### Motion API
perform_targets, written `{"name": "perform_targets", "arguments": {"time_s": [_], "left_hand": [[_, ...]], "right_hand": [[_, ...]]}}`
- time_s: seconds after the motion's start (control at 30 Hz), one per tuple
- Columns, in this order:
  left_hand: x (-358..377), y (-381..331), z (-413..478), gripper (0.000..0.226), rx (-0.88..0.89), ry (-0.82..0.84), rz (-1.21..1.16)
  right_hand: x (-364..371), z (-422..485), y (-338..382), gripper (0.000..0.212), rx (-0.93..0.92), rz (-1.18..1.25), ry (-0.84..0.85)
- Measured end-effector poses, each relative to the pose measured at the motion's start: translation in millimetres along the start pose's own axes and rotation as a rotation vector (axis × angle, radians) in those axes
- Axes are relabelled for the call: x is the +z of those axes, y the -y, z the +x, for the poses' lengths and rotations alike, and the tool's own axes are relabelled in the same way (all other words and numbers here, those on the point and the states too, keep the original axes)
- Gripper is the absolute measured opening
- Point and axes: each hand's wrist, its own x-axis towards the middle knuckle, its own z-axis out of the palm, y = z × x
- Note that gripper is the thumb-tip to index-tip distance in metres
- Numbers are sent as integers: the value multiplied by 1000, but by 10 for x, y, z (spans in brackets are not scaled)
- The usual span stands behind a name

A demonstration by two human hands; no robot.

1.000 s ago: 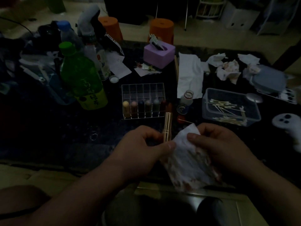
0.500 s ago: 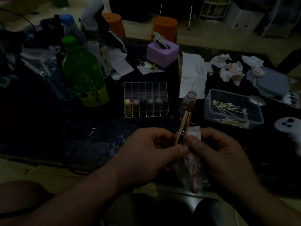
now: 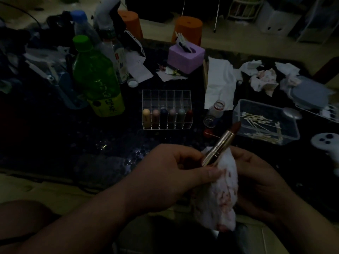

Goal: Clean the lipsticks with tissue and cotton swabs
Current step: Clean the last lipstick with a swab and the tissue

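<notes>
Head view, dim light. Both hands are low in the centre, just over the near edge of the table (image 3: 73,140).

The left hand (image 3: 170,173) has the lipstick (image 3: 220,147). Its fingers are curled round the lower end of the gold tube and the thumb (image 3: 211,176) is pressed onto the tissue (image 3: 222,195). The tube is tilted, with the dark red bullet up and to the right, poking out above both hands. The lower part of the tube lies against the top of the tissue.

The right hand (image 3: 256,180) is behind and under the tissue. Its fingers are curled and gripping it, mostly hidden by the paper. The tissue is white with pink-red smears and hangs down between the two hands toward the lap.

Further back, mid-table, there's a clear organizer (image 3: 166,96) with a front row of six lipsticks (image 3: 167,118) standing upright. To the right of it is a small bottle (image 3: 216,109), then a clear plastic box (image 3: 244,107) with cotton swabs (image 3: 256,121) lying loose inside. A flat white tissue sheet (image 3: 218,83) lies behind the bottle. Crumpled, stained tissues (image 3: 264,79) are at the back right.

On the left there's a green bottle (image 3: 97,79), upright with its cap on, and more bottles behind it. A purple box (image 3: 185,55) sits at back centre. Two orange stools (image 3: 187,26) stand on the floor beyond the table. A white round-ish gadget (image 3: 326,143) is at the far right edge, can't tell what it is.
</notes>
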Motion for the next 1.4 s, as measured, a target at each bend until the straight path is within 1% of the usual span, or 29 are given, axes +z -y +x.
{"name": "perform_targets", "arguments": {"time_s": [0.07,0.13,0.2,0.3,0.37,0.43,0.5,0.6,0.67,0.73,0.8,0.87,0.97,1.03,1.07,1.13,1.17,1.2,1.23,1.27,1.3,1.4], "left_hand": [[-18,-25,-8,13,10,11,27],[-42,-39,-12,7,13,15,79],[-64,-51,-17,7,4,17,129],[-72,-78,-32,14,4,8,181],[-63,-89,-44,19,8,-13,196],[-63,-82,-48,22,4,-12,190],[-80,-84,-53,23,-6,22,157],[-118,-121,-65,16,-65,148,-64],[-131,-130,-65,16,-60,201,-108],[-120,-111,-63,13,-13,159,-46],[-81,-100,-72,15,20,51,8],[-27,-80,-86,17,72,-41,74],[51,-50,-96,22,194,-178,243],[66,-39,-79,27,210,-225,293],[55,-47,-62,25,181,-202,283],[2,-86,-30,22,58,-47,173],[-25,-104,-24,25,-3,46,97],[-43,-133,-29,30,-40,120,50],[-57,-146,-34,32,-39,153,57],[-58,-146,-34,29,-8,144,89],[-49,-128,-36,25,46,101,140],[42,-27,-68,14,212,-136,279]], "right_hand": [[-31,8,42,76,-49,-116,6],[-47,25,87,67,-134,-273,-19],[-17,25,107,58,-199,-362,-18],[40,16,93,55,-244,-385,-24],[80,6,86,49,-273,-386,-24],[115,0,86,41,-305,-398,14],[131,-6,111,37,-326,-413,29],[109,-10,159,34,-359,-450,35],[76,-18,185,33,-395,-502,12],[60,-27,204,24,-435,-557,-8],[65,-40,215,16,-460,-570,-3],[74,-51,218,14,-489,-585,-6],[73,-52,213,14,-528,-581,-25],[64,-46,217,13,-534,-595,-33],[57,-44,221,14,-532,-598,-31],[56,-45,238,24,-524,-602,-13],[52,-48,243,30,-521,-608,2],[51,-46,242,32,-521,-611,12],[50,-48,242,32,-520,-613,15],[42,-45,240,30,-525,-617,18],[40,-44,240,26,-527,-619,14],[44,-49,233,14,-526,-634,-9]]}}
